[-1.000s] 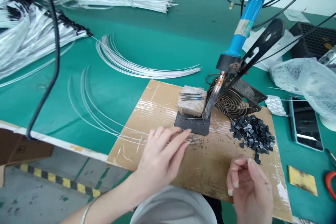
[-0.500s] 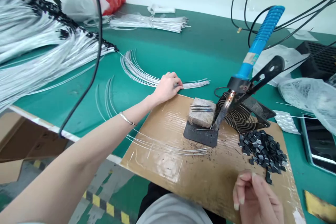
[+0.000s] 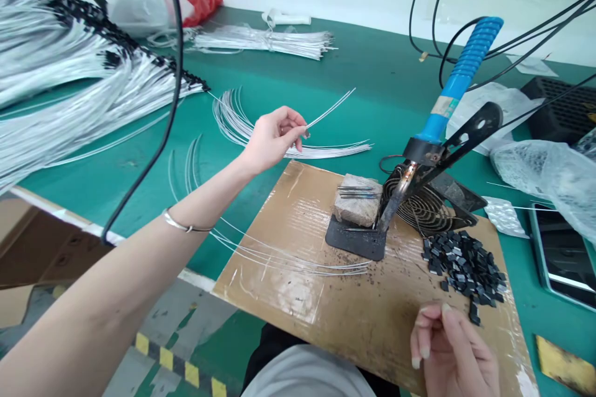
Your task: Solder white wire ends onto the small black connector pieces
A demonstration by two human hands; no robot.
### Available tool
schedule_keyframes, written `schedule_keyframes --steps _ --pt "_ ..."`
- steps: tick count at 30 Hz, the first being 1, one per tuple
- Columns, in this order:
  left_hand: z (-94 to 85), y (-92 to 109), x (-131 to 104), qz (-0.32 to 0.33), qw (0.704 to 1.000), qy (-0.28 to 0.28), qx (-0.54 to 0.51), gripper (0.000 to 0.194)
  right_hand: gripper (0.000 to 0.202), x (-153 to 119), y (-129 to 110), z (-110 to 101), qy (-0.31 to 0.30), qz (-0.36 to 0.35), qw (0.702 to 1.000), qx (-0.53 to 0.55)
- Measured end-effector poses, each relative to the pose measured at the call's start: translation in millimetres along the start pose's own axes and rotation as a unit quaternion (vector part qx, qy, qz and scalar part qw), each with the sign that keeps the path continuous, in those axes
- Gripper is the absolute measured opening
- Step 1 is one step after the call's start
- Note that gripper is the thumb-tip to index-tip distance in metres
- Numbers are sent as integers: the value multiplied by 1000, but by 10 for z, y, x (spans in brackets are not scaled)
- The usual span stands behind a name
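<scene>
My left hand [image 3: 279,136] is pinched on a few thin white wires [image 3: 331,108], whose ends stick out up and to the right above the green tabletop. Just beneath that hand lies a curved bundle of similar white wires [image 3: 342,150]. At the lower right, my right hand [image 3: 454,347] has its fingers curled, with thumb and forefinger together; whatever may be between them is hidden. Beyond it sits a pile of small black pieces [image 3: 465,267] on a brown cardboard sheet [image 3: 279,198]. Several more white wires [image 3: 302,267] lie across the sheet's left part.
A blue-handled soldering iron [image 3: 465,74] leans in a stand in front of a small black fan [image 3: 419,201]. By its base, a worn block [image 3: 357,201] bears thin metal rods. A large heap of white wires [image 3: 93,105] fills the left. A phone [image 3: 565,254] lies right; a black cable [image 3: 177,43] hangs near.
My left hand has lifted off the bundle and moved left and up, raising a few wires out of it. My right hand has stayed nearly still.
</scene>
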State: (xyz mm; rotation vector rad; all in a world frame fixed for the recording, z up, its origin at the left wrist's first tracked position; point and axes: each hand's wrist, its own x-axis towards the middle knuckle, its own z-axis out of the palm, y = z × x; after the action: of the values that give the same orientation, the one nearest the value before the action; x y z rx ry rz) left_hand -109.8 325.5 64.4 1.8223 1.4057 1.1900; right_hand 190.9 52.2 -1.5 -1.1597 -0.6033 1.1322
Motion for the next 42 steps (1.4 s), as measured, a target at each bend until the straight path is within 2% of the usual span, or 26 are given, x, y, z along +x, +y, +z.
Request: schedule_keyframes --steps 7,15,17,19,22,24,25,26,28,32,35,42 --pt "-121 95 -229 -13 999 -1 -36 8 22 -18 -1 31 6 -8 1000 -18" --pt "24 4 -154 -29 999 23 -35 14 24 -91 -55 162 47 8 999 -23" --pt "21 48 -178 -29 999 20 -28 16 25 -82 -52 150 25 -4 999 -28" --pt "-55 148 -256 -28 999 9 -19 17 24 -67 -42 124 22 -8 999 -27" --pt "-286 367 -464 -29 998 -55 -6 20 24 -65 -29 110 23 -17 999 -37" --pt "-444 507 -635 -41 986 -162 -13 19 27 -94 -34 153 18 -29 997 -67" --pt "-499 561 -722 -57 968 -243 -31 17 28 -118 -43 197 18 -31 996 -86" --pt "-530 600 -806 -69 951 -297 -47 16 30 -146 -58 256 20 -29 994 -106" --pt "-521 639 -963 -85 925 -364 -64 16 32 -201 -96 407 8 -24 990 -138" --pt "-342 629 -1193 -99 913 -383 -95 20 32 -240 -153 691 -80 -9 983 -163" --pt "-247 633 -1273 -103 919 -365 -103 20 29 -200 -127 763 -128 6 979 -158" --pt "-226 701 -1347 -157 921 -347 -85 21 27 -141 13 716 -136 5 986 -98"
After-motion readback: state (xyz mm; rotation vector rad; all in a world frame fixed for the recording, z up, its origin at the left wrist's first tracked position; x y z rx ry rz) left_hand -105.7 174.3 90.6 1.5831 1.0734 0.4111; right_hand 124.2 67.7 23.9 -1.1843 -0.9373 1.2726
